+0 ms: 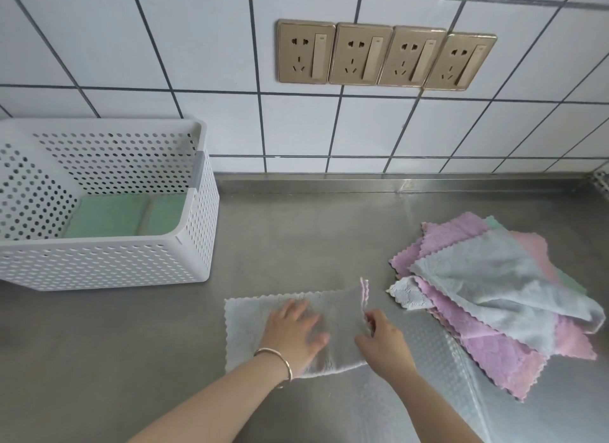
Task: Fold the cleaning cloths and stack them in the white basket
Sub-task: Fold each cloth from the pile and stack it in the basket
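The grey cloth (293, 330) lies flat near the front edge of the steel counter (296, 238), spread for folding. The left hand (296, 330) presses on it with straight fingers, apparently to pin it, while the right hand (384, 337) pinches its right edge, likely to bring that over. Unfolded cloths (494, 297) are heaped toward the counter's right edge. The white basket (108, 261) stands at the back left, holding a folded green cloth (112, 217).

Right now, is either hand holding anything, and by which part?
The right hand pinches the grey cloth at its right edge with the fingers. The left hand only presses flat on it.
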Motion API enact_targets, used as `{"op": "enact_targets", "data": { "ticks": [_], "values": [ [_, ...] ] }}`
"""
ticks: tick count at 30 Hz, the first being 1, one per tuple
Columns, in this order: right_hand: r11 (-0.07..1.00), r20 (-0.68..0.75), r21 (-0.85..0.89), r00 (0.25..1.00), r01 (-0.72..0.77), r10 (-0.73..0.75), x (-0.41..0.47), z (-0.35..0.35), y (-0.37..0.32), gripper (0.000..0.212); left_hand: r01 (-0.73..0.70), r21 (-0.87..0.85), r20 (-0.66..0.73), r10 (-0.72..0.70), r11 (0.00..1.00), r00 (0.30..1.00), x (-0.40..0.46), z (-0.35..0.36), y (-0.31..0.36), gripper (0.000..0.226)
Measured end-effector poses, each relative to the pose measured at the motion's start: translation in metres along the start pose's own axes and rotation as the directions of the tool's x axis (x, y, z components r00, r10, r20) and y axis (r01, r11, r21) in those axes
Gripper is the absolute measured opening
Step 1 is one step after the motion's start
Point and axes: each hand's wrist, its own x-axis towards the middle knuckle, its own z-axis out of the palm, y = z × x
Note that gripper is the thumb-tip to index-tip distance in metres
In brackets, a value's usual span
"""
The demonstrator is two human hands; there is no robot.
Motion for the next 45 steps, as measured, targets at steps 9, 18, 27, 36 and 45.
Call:
{"op": "enact_targets", "data": {
  "ticks": [9, 18, 27, 36, 45],
  "values": [
    [0.856, -0.095, -0.276, 0.874, 0.437, -0.477, -0.026, 0.042, -0.052, 0.038, 0.210, -0.789, -0.022, -0.369, 0.577, 0.929, -0.010, -0.047, -0.002, 0.026],
    [0.442, -0.003, -0.394, 0.480, 0.806, -0.877, -0.037, 0.100, -0.058, 0.025, 0.461, -0.625, 0.082, -0.534, 0.630, 0.841, -0.017, -0.039, -0.041, 0.033],
    [0.501, 0.020, -0.389, 0.551, 0.773, -0.834, -0.029, 0.109, -0.029, 0.068, 0.454, -0.708, 0.024, -0.624, 0.541, 0.781, -0.024, -0.027, -0.064, 0.032],
    [0.571, 0.061, -0.506, 0.687, 0.647, -0.724, -0.019, 0.119, -0.006, 0.067, 0.387, -0.838, -0.065, -0.775, 0.384, 0.628, -0.031, -0.014, -0.086, 0.014],
    [0.525, 0.067, -0.557, 0.665, 0.643, -0.744, -0.015, 0.128, -0.003, 0.063, 0.255, -0.809, -0.275, -0.725, 0.529, 0.632, -0.047, -0.006, -0.085, 0.030]
  ]
}}
